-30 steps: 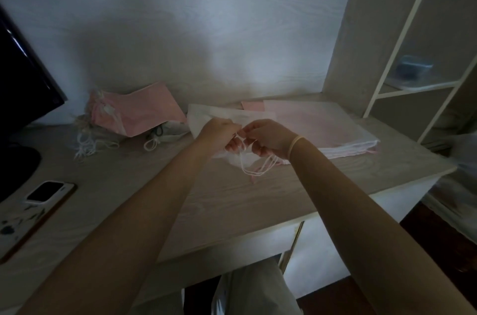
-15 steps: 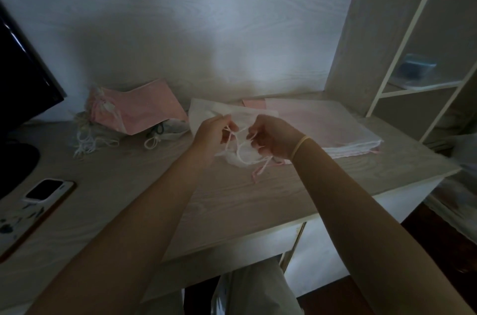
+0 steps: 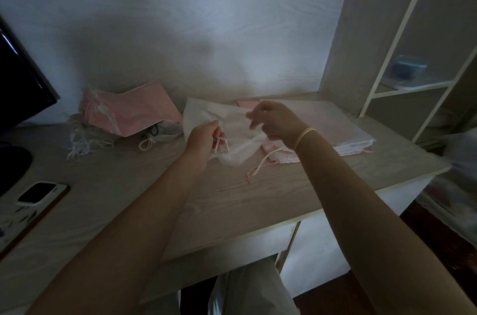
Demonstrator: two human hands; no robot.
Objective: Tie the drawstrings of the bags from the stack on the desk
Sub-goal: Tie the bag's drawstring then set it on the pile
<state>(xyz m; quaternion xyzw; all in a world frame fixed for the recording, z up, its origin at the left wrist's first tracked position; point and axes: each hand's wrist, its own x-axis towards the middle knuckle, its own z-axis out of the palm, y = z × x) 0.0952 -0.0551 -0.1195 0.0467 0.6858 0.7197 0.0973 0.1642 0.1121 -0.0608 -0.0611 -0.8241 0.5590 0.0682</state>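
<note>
A white drawstring bag (image 3: 232, 131) is raised slightly over the desk (image 3: 232, 201) between my hands. My left hand (image 3: 204, 137) grips its gathered mouth and pinches the white drawstrings (image 3: 221, 145), which hang in a short loop. Just right of the bag my right hand (image 3: 277, 123) hovers with loosely curled fingers, and I see no string in it. Under that hand lies the flat stack of pink and white bags (image 3: 327, 126). A pink bag (image 3: 282, 158) pokes out at the stack's front, its pink drawstring (image 3: 256, 168) trailing on the desk.
A heap of pink bags (image 3: 129, 113) with tangled white strings (image 3: 85, 144) lies at the back left. A phone (image 3: 37, 192) rests at the left edge below a dark monitor (image 3: 18, 77). A white shelf frame (image 3: 413, 82) with a blue container (image 3: 409, 69) stands on the right.
My hands have drawn apart. The right hand let go of the strings and lifted away to the right; the left hand keeps the strings and the bag's mouth.
</note>
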